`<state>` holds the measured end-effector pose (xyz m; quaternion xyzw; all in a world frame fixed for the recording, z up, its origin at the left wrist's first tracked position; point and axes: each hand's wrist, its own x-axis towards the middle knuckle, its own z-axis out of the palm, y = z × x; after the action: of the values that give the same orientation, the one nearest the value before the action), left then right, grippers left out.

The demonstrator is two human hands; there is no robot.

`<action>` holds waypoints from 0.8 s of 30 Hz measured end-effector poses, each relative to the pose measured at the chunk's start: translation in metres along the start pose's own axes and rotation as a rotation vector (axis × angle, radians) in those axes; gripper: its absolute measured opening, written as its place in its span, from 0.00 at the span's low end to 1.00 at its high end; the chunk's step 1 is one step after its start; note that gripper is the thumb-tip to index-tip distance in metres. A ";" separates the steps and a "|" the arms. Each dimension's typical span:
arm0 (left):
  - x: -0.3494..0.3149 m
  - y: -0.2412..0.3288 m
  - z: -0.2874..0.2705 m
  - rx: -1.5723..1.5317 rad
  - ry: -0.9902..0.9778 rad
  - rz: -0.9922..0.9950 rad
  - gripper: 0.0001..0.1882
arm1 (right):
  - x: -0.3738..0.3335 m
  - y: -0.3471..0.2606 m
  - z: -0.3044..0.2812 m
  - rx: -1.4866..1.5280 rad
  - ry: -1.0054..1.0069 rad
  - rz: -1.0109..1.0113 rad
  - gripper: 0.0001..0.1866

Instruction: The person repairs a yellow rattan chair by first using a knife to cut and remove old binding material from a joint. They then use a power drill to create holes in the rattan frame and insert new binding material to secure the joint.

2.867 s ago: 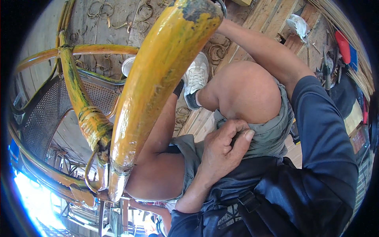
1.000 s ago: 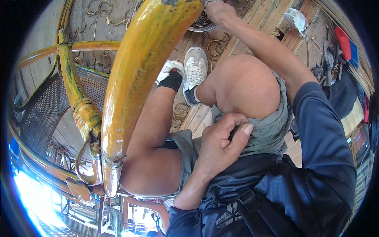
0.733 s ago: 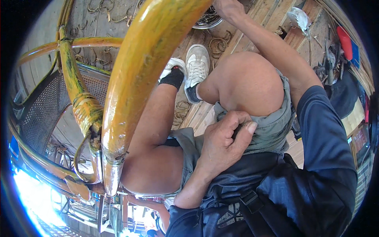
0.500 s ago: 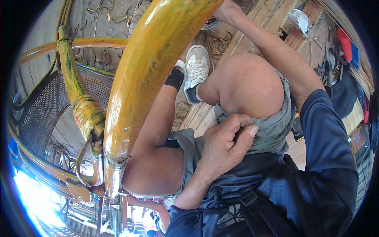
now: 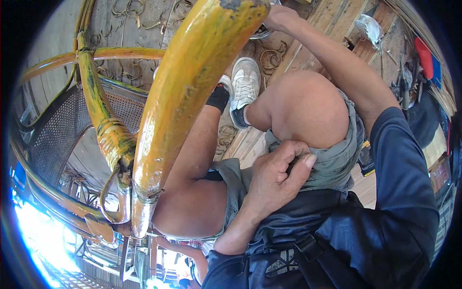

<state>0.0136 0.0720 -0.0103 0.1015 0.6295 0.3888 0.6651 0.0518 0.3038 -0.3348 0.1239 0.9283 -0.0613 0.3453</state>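
Note:
My left hand (image 5: pixel 281 173) rests in my lap by the hem of my grey-green shorts (image 5: pixel 337 161), its fingers curled into a loose fist with the thumb alongside. Nothing shows in it. My right arm reaches forward, and my right hand (image 5: pixel 283 19) is beside a round, shiny metal container (image 5: pixel 262 32), partly hidden. The fingers of that hand are mostly out of sight, so whether they grip anything is unclear. In front of me, to the left, rises a thick, glossy yellow-brown curved pole (image 5: pixel 187 96), with a dark patch at its upper end.
Left of the pole stands a lashed pole frame (image 5: pixel 91 91) with a perforated panel (image 5: pixel 53 120). Curled strips (image 5: pixel 272 58) litter the wooden floor. A crumpled clear plastic bag (image 5: pixel 369 29) and a red object (image 5: pixel 423 58) lie at the right. Another person's arm (image 5: pixel 185 248) shows at the lower left.
The whole view has shifted slightly, so the scene sits a little lower and further right. More of the pole's dark upper end and the metal container shows. My left hand keeps its pose.

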 end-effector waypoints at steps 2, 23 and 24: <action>0.001 0.002 -0.001 0.025 -0.014 0.006 0.06 | 0.007 0.000 -0.001 -0.015 -0.059 -0.037 0.09; 0.003 0.008 -0.002 0.057 0.010 0.023 0.06 | -0.003 0.013 -0.038 0.509 0.048 0.496 0.10; 0.002 0.008 -0.002 0.050 0.001 0.011 0.06 | -0.003 0.012 -0.041 0.524 0.041 0.517 0.10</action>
<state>0.0084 0.0775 -0.0075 0.1214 0.6389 0.3764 0.6598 0.0316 0.3233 -0.3029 0.4400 0.8258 -0.2053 0.2870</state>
